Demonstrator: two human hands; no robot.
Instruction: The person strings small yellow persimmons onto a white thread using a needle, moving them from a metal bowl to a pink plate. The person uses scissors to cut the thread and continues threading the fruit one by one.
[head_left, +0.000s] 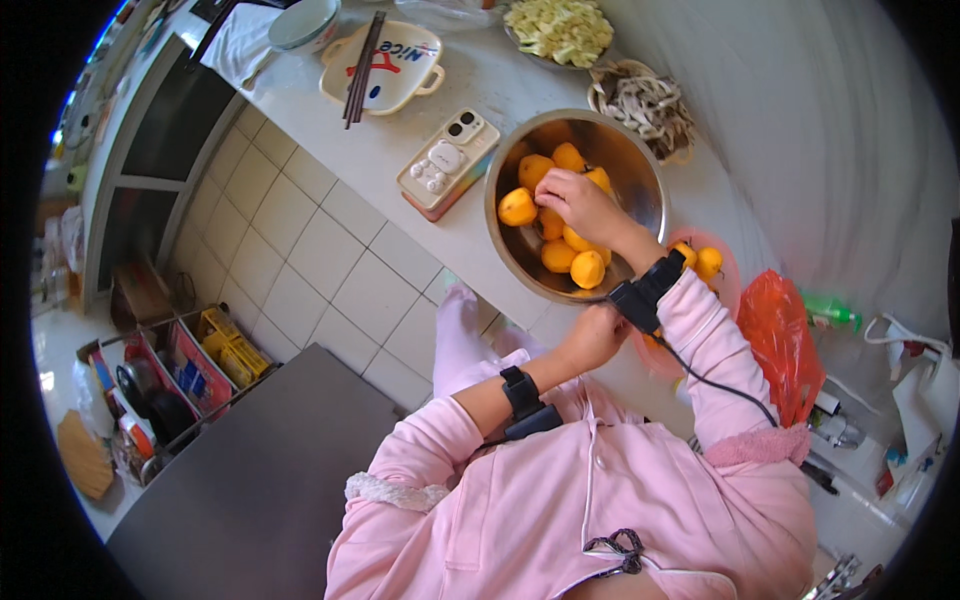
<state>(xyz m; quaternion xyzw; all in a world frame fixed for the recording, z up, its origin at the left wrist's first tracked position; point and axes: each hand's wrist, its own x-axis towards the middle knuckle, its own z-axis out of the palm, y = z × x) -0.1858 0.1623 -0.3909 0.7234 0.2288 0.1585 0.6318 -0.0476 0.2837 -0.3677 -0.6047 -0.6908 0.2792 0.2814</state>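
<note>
A steel mixing bowl (501, 255) stands on the counter, holding several orange persimmons (587, 269). My right hand (574, 199) reaches into it from the right, fingers bent together beside a persimmon (517, 207) at the bowl's left side; whether they grip anything is hidden. Just outside the near rim is my left hand (598, 337), its fingers curled in near the right wrist's black strap; what they may hold cannot be seen. More persimmons (708, 264) lie in a pink plastic basin (729, 281) to the right, partly behind the right forearm.
Left of the bowl lie a phone (448, 161) and a handled dish (409, 56) with chopsticks (364, 71) across it. Beyond are chopped pale vegetables (561, 30) and a basket of mushroom-like strips (646, 105). A red plastic bag (776, 337) and green bottle (831, 311) stand right. A cable hangs from the right wrist.
</note>
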